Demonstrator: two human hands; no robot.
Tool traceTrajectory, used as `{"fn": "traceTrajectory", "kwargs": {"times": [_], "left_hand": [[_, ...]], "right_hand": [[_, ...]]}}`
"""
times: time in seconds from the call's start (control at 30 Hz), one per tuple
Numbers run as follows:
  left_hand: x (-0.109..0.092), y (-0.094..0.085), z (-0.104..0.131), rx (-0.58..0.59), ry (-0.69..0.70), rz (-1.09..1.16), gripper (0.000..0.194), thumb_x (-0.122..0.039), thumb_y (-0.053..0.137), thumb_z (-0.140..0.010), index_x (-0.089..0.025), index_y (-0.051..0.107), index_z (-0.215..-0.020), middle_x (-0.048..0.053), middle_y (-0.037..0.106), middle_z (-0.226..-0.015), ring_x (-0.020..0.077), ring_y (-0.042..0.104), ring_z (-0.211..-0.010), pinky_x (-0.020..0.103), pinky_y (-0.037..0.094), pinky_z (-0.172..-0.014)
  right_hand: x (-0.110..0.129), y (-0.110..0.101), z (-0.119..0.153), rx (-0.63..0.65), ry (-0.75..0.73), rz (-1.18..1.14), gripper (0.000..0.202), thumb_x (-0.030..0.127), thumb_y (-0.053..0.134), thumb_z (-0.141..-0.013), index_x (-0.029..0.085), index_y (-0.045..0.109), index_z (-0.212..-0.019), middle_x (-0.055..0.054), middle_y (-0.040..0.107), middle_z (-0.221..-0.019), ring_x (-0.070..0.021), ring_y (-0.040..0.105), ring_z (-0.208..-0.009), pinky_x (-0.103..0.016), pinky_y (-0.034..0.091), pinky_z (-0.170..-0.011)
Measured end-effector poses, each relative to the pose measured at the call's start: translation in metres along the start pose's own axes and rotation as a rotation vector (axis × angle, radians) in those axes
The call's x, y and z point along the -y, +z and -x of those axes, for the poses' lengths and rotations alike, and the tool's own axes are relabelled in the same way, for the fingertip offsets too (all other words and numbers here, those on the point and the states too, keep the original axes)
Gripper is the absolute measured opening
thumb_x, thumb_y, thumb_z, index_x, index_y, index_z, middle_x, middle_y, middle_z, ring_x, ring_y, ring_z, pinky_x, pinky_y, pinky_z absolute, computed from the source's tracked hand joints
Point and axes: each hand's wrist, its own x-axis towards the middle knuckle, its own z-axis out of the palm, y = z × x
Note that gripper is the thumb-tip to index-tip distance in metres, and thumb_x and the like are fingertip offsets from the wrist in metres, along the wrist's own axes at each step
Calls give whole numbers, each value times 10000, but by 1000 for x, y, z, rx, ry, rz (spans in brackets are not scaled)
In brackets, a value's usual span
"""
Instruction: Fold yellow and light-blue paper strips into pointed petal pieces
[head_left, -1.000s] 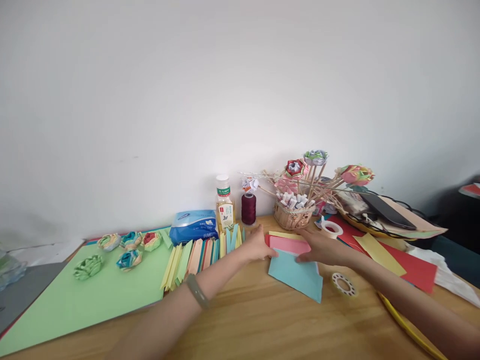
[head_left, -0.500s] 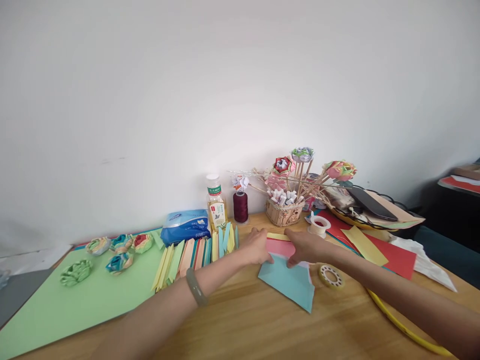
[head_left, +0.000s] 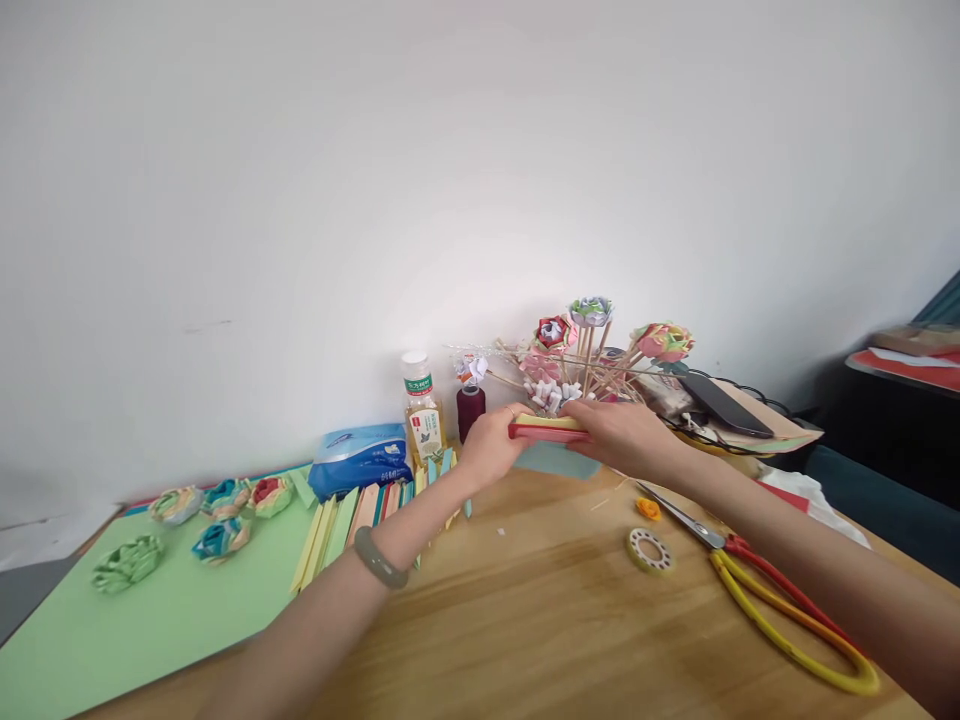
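A small stack of coloured paper (head_left: 551,431), yellow on top with red and pink edges, is raised above the table between my two hands. Below its front edge hangs a light blue sheet (head_left: 556,460). My left hand (head_left: 495,442) pinches the stack's left end, thumb in front. At the right end, my right hand (head_left: 619,436) grips it the same way. Behind the stack stands a basket of paper flowers, its lower part hidden by the paper and my hands. A maroon thread spool (head_left: 471,408) is just behind my left hand.
Scissors (head_left: 724,545) with yellow and red handles lie under my right forearm, near a tape roll (head_left: 649,550) and a small orange piece (head_left: 648,509). Left are folded paper strips (head_left: 337,535), a blue tissue pack (head_left: 360,460), a bottle (head_left: 424,415) and paper flowers on a green sheet (head_left: 187,620).
Both hands have lifted the paper stack off the table and tilted it, so its edge faces me. The view has shifted slightly, and the scissors and orange piece now show.
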Motion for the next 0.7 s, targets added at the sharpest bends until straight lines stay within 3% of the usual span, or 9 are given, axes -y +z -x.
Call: {"fn": "traceTrajectory", "kwargs": {"times": [0.1, 0.17, 0.3, 0.4, 0.5, 0.57, 0.7], "left_hand": [[11, 16, -3, -6, -28, 30, 472, -83, 595, -732, -185, 510, -1184, 42, 624, -1064, 180, 592, -956, 278, 443, -873], [21, 30, -2, 33, -45, 44, 596, -47, 629, -675, -173, 469, -1236, 63, 598, -1118, 188, 584, -994, 292, 442, -900], [32, 47, 2, 69, -82, 40, 842, -51, 693, -588, -134, 349, -1351, 152, 446, -1282, 268, 413, -1236, 372, 337, -1036], [35, 50, 3, 65, -136, 60, 956, -26, 679, -562, -89, 238, -1408, 202, 373, -1324, 316, 305, -1308, 414, 258, -1082], [35, 54, 3, 37, -188, 141, 982, -8, 626, -592, -92, 136, -1439, 202, 339, -1372, 299, 273, -1333, 394, 255, -1089], [35, 60, 3, 8, -219, 222, 977, 10, 567, -615, -120, 80, -1451, 179, 305, -1421, 269, 304, -1326, 367, 304, -1067], [35, 72, 4, -50, -267, 388, 979, 45, 479, -598, -148, 53, -1457, 131, 364, -1419, 227, 420, -1261, 320, 386, -1007]], "right_hand": [[-5, 22, 2, 2, -15, -18, 281, 231, 487, -828, 213, 504, -1108, -104, 630, -1096, -252, 616, -932, -281, 418, -646], [-9, 43, 5, 30, -37, -53, 449, 223, 578, -751, 213, 476, -1188, -104, 609, -1161, -258, 615, -954, -287, 439, -659], [-21, 72, 9, 21, -30, -138, 663, 244, 650, -686, 164, 406, -1297, -150, 542, -1255, -294, 563, -1065, -340, 458, -758], [-25, 79, 8, -26, 4, -205, 635, 244, 653, -679, 170, 440, -1273, -150, 540, -1236, -308, 520, -1109, -387, 422, -864], [-22, 86, 7, -109, 83, -279, 558, 239, 624, -677, 177, 486, -1214, -154, 540, -1159, -343, 495, -1103, -466, 391, -900], [-15, 92, 6, -183, 135, -344, 548, 203, 580, -672, 167, 471, -1208, -162, 496, -1169, -346, 460, -1141, -483, 381, -920], [-4, 108, 3, -359, 163, -499, 602, 110, 460, -633, 192, 386, -1225, -129, 347, -1302, -250, 308, -1297, -406, 313, -1037]]}}
